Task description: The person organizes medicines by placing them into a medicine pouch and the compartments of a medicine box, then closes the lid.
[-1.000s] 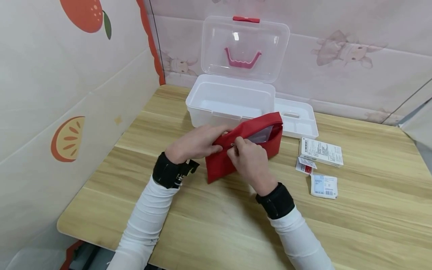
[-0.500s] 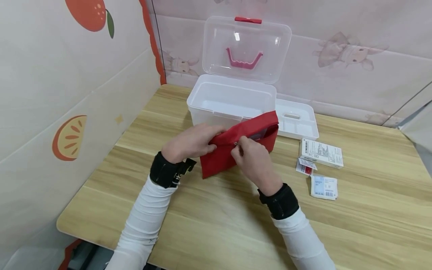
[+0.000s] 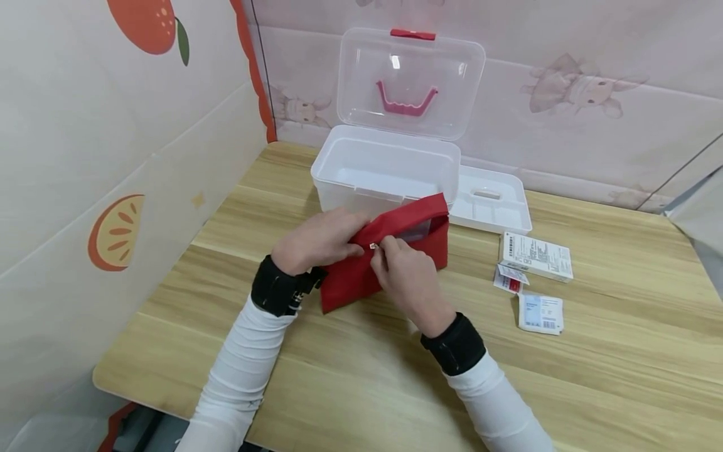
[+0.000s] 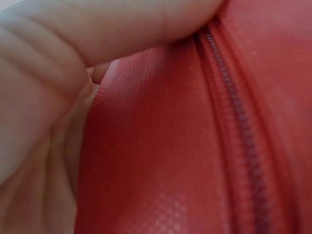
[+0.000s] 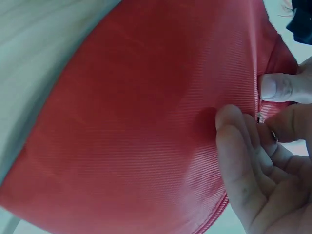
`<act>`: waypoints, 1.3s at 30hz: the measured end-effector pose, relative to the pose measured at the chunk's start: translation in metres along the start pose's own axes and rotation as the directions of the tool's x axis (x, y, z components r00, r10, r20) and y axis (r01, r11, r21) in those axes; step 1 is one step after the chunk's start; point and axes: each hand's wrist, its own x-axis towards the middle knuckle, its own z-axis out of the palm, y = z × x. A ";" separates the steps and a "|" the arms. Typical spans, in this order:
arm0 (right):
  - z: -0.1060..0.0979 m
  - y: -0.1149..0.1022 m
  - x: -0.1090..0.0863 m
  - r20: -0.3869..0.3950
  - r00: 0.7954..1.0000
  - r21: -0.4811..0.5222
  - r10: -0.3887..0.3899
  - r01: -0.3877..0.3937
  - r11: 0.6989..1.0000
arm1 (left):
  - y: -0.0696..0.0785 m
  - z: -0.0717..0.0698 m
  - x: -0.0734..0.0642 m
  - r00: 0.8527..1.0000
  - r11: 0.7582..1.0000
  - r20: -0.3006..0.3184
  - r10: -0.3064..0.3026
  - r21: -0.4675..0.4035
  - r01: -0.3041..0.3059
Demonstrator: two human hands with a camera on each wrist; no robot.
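Loads of room on the table (image 3: pixel 361 389) between the forearms (image 3: pixel 240 364), plus off right past the packet (image 3: pixel 541 314). Straight back though, the plastic box (image 3: pixel 390 166) blocks you right behind the red pouch (image 3: pixel 353 279), lid (image 3: pixel 412 66) standing up.

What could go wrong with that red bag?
The right hand pinches the zipper pull, which might snag the cloth of the red bag. The left hand grips the bag close by, so a finger could get nipped. Also, the bag's mouth gapes: anything loose inside might slip out if it tips.
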 end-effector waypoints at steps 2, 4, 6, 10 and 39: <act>0.002 0.002 0.000 -0.007 1.000 0.008 -0.006 0.006 1.000 | -0.001 0.000 -0.001 1.000 1.000 0.004 -0.007 0.008 0.007; 0.003 0.004 0.001 -0.018 1.000 0.020 -0.014 0.015 1.000 | -0.002 0.000 -0.001 1.000 1.000 0.006 -0.014 0.016 0.014; 0.005 0.006 0.001 -0.030 0.999 0.029 -0.020 0.021 0.999 | -0.002 0.000 -0.001 1.000 1.000 0.009 -0.020 0.018 0.020; 0.007 0.010 0.001 -0.051 0.999 0.041 -0.015 0.017 0.999 | -0.001 0.000 -0.001 1.000 1.000 0.013 -0.024 0.019 0.024; 0.014 0.022 0.005 -0.001 0.997 0.181 -0.071 0.070 0.981 | 0.002 -0.004 -0.003 1.000 0.999 0.011 -0.029 0.036 0.028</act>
